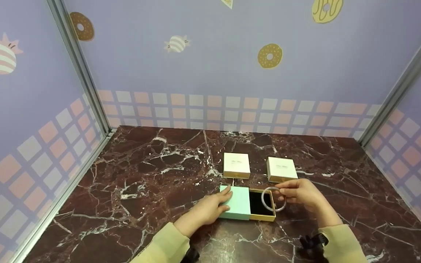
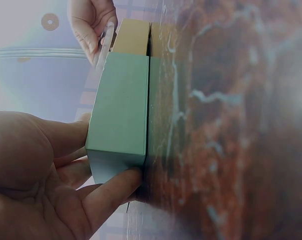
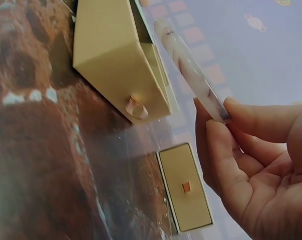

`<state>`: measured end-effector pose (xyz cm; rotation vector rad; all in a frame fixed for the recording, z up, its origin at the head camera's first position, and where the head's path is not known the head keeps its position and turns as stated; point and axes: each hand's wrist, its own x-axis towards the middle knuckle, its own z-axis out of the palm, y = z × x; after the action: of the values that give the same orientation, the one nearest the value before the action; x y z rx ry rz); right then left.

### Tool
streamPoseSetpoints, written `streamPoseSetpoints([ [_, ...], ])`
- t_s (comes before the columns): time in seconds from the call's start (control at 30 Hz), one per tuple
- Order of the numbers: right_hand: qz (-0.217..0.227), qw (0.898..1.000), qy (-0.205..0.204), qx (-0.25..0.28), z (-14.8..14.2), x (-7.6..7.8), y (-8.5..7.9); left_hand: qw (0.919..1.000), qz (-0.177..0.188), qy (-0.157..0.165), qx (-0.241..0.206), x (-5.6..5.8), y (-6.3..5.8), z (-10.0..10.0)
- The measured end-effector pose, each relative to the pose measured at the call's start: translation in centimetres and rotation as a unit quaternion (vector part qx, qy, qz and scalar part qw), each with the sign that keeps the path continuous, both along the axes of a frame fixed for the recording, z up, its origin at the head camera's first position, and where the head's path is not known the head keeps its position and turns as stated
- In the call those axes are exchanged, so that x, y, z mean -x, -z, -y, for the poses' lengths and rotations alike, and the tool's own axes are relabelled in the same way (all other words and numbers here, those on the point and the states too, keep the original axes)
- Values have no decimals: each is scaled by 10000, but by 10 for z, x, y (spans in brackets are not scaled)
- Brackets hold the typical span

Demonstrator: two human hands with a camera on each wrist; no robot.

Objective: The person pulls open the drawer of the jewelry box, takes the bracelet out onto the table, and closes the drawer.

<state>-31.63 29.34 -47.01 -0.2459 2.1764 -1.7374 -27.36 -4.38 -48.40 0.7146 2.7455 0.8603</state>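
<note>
Bangle [image 3: 191,70]: you had it raised on edge over the right end of the drawer [image 1: 263,218]; you could not tell whether it touched the drawer's wall.
Right hand [image 1: 300,193]: your thumb and fingertips pinched the bangle's right side, hiding that bit of ring.
Left hand [image 1: 210,208]: your thumb and fingers gripped the left end of the mint sleeve [image 1: 235,202].
Hidden or cut off: the sleeve covered the drawer's left part; the table's near edge fell outside your head view; the box lettering was too small to read.
Room: a wide stretch of table [image 1: 122,219] ran from your left hand to the left edge; toward the back edge stood the left white box [image 1: 236,163] and right white box [image 1: 282,168], a narrow gap between them.
Materials: glossy streaked ring, gold-toned drawer with black lining [image 1: 256,204] and ribbon tab [image 3: 131,105], veined dark-red tabletop.
</note>
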Motion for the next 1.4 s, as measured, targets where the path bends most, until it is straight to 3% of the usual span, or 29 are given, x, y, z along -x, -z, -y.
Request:
streamPoseSetpoints([
  [0.8, 361, 9993, 8, 4, -55, 8, 7, 10000, 39, 29, -6, 1, 2, 0],
  [1.1, 547, 9980, 265, -160, -77, 7, 9, 9999, 109, 56, -80, 1, 2, 1],
  [1.4, 833, 9959, 343, 27, -100, 5, 12, 9999, 71, 83, -107, 1, 2, 1],
])
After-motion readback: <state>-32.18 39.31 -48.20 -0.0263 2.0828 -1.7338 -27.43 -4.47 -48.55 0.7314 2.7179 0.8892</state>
